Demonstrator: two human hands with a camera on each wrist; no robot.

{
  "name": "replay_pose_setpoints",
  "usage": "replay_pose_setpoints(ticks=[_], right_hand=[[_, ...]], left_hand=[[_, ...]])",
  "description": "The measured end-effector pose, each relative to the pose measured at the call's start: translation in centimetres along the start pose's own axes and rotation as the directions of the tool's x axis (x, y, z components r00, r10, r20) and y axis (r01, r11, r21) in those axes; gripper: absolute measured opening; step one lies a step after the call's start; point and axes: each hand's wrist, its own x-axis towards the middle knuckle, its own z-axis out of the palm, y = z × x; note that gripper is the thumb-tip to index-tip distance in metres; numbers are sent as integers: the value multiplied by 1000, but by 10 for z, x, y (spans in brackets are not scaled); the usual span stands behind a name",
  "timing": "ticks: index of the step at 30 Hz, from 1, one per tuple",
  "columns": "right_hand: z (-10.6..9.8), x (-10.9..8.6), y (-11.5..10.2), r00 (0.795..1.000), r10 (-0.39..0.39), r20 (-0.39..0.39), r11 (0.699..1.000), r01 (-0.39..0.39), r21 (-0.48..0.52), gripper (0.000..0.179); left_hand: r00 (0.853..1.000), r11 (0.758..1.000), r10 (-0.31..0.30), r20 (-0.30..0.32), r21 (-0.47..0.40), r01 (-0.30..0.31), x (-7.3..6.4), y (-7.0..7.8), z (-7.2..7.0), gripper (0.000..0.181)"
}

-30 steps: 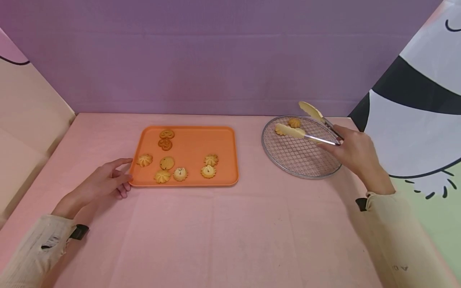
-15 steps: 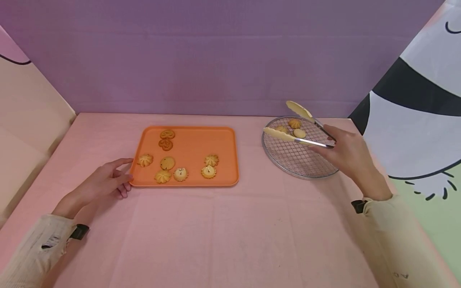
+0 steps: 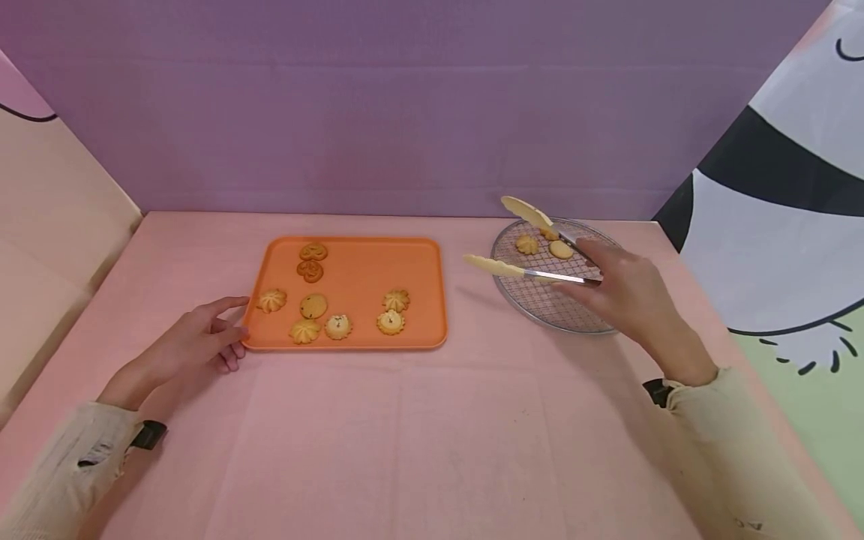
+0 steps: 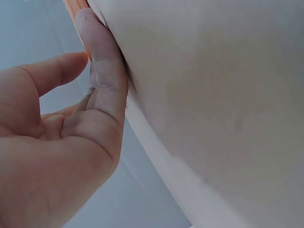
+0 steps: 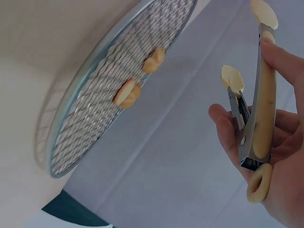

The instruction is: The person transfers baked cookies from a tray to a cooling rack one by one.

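My left hand rests at the left edge of an orange tray, its index finger and thumb touching the rim near the front corner. Several cookies lie on the tray, among them pretzel-shaped ones and a dotted round one. In my right hand I hold metal tongs with cream tips. The tongs' arms are spread, with nothing between them, over the left part of a round wire rack. On the rack sit two swirled cookies, one partly behind the tongs, and a smooth round one.
A pink cloth covers the table, with a strip of it between tray and rack. Behind stands a purple backdrop. A panel with a printed black-and-white figure borders the right side.
The right hand and spread tongs have moved left, away from the rack's cookies, uncovering the smooth round one. The left hand and tray have stayed in place.
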Motion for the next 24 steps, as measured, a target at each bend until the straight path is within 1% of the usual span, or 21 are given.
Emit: replay_pose_setpoints(ticks=[4,11,14,16,21,24], right_hand=[[4,2,-9,999,-46,-11,999,46,18,59],[13,7,-24,989,-140,-50,990,141,3,64],[16,9,-31,986,-164,-29,986,164,4,64],[18,10,-36,985,-170,1,985,170,9,65],[21,14,-47,984,-150,101,989,147,28,70],[25,17,-52,980,-150,129,989,148,30,69]], left_hand=[[1000,1000,3,1,-18,-3,0,-2,0,66],[1000,1000,9,3,-23,-9,0,-1,0,66],[1000,1000,12,5,-27,-12,0,0,0,67],[1000,999,15,4,-30,-15,0,0,0,67],[1000,999,19,6,-35,-19,1,-2,-1,66],[1000,999,18,9,-34,-18,1,-2,-1,67]])
